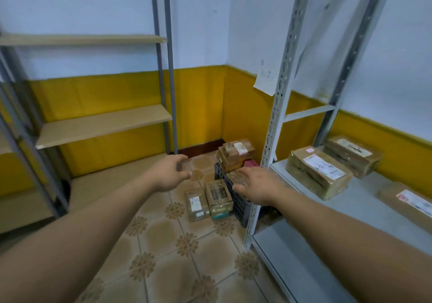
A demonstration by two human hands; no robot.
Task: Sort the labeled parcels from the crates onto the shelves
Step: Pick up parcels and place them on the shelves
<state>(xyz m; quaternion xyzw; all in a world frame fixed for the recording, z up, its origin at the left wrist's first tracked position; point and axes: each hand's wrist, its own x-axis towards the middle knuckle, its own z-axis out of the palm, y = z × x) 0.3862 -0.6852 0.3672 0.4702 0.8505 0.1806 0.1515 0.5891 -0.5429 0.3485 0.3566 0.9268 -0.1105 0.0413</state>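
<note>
A black crate [236,197] sits on the floor in the corner, with brown labeled parcels [236,154] stacked in it. Two small parcels [196,203] [218,196] stand on the tiles just left of the crate. Both my arms reach forward over the floor. My left hand [169,173] hovers open, left of the crate, holding nothing. My right hand [259,184] is open with fingers spread above the crate's near end, partly hiding a parcel inside. On the grey metal shelf [364,200] at right lie three labeled parcels [319,172] [353,154] [409,201].
A shelf unit with wooden boards [105,125] and grey posts stands at left, its boards bare. The right shelf's perforated upright [273,125] stands just beside the crate. A paper sheet [266,78] hangs on the wall. Patterned floor tiles lie in front.
</note>
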